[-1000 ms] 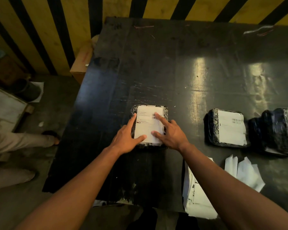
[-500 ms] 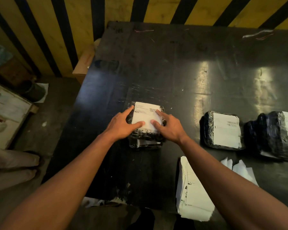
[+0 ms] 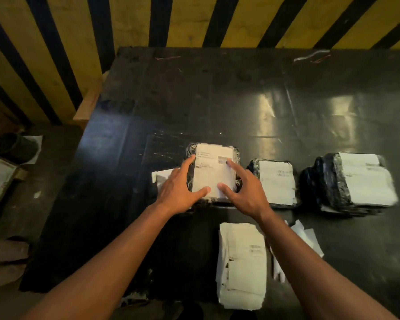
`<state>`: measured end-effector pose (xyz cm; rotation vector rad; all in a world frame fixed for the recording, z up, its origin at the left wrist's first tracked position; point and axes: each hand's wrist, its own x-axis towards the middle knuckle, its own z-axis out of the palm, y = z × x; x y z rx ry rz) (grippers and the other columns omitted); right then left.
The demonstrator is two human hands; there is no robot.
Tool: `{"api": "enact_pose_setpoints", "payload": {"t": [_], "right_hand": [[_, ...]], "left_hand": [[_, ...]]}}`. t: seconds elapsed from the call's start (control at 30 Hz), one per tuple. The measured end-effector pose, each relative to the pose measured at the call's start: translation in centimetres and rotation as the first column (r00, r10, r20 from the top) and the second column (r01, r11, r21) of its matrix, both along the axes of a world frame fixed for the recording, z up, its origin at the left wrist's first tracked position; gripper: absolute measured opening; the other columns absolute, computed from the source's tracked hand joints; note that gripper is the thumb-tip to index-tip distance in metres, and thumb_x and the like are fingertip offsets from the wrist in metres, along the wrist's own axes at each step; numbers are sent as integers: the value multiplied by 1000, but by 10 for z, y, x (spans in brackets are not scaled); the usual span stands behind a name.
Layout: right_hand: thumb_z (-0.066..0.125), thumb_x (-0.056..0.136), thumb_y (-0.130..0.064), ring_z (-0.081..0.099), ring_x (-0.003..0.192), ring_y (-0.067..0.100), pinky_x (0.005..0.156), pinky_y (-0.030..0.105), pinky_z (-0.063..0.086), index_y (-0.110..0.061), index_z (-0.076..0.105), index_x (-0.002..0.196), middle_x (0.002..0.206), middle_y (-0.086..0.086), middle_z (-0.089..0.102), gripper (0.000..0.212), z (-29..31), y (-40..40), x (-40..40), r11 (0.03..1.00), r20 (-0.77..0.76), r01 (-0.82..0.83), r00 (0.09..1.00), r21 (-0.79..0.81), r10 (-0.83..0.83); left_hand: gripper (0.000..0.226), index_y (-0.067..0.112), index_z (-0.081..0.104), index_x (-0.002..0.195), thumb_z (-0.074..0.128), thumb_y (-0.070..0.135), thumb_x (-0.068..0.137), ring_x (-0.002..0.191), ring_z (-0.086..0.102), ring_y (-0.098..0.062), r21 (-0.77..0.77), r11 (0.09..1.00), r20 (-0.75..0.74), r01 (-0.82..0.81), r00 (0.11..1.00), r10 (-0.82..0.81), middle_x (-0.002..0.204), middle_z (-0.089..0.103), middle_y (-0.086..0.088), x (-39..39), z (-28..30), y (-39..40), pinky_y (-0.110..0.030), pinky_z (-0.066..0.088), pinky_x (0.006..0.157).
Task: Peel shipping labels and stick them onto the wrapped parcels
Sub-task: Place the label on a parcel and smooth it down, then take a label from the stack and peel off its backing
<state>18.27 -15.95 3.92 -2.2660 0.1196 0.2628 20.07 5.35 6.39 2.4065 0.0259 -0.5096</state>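
**Both hands flat on the labelled parcel, mid-bench**

Nearest the bench (image 3: 217, 100) edge: a stack of white shipping labels (image 3: 241, 264), printed side up, between the two forearms. Just to its right, a few loose white backing papers (image 3: 306, 234), partly hidden behind the right forearm.

Next out: the black-wrapped parcel (image 3: 214, 174) being worked on, with a white shipping label (image 3: 211, 172) covering most of its top face. Left hand (image 3: 178, 188) spread, fingers straight along the parcel's left edge, thumb lying on the label's near edge. Right hand (image 3: 245, 190) likewise spread, index finger reaching up to the barcode area, thumb on the label's near edge close to the left thumb. Neither hand pinches anything; both lie flat against the top.

A white paper scrap (image 3: 163, 179) shows just left of the parcel, partly under the left hand.

Right of it: a second labelled parcel (image 3: 275, 181), just beside the first. Further right, a pile of labelled parcels (image 3: 351, 183), somewhat blurred.

Far side: a yellow and black striped wall (image 3: 194, 19) behind the bench.
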Motion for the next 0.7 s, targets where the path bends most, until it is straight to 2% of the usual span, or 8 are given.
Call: {"api": "enact_pose_setpoints", "payload": {"t": [0.23,0.37,0.47,0.57,0.7], "right_hand": [[81,86,-32,50,134,29,110,49,48,-38,38,154,144,10,53,80,-20,-101,-22,983,-68,169,983,-66,-173],[81,84,-28,53,127,31,109,48,48,-40,39,153,135,12,55,81,-32,-152,-12,971,-92,221,969,-91,-230],[81,85,-28,54,126,32,109,43,46,-39,40,153,135,13,54,80,-43,-174,-4,972,-127,211,966,-98,-223],[77,89,-34,51,129,33,113,44,43,-40,32,157,139,15,48,82,-50,-181,1,985,-152,138,976,-106,-154],[72,92,-40,33,148,35,119,52,36,-40,24,160,160,16,29,83,-47,-182,-14,983,-147,78,984,-168,-103]], "left_hand": [[115,48,8,158,88,35,77,141,45,-30,-128,990,-84,64,994,-76,155,42,-8,-7,-39,-111,-45,41,111],[118,45,4,160,88,29,78,146,38,-30,-186,978,-140,97,982,-124,159,37,-8,3,-51,-164,-49,38,115],[120,46,3,160,89,29,77,146,38,-31,-168,982,-159,88,981,-115,159,36,-8,10,-62,-186,-51,38,115],[120,48,2,159,88,32,77,147,36,-33,-134,987,-159,87,981,-109,160,34,-9,14,-67,-191,-56,38,116],[112,50,0,159,82,40,84,145,39,-34,-71,989,-141,131,980,-140,158,28,-11,3,-61,-175,-55,37,117]]}}
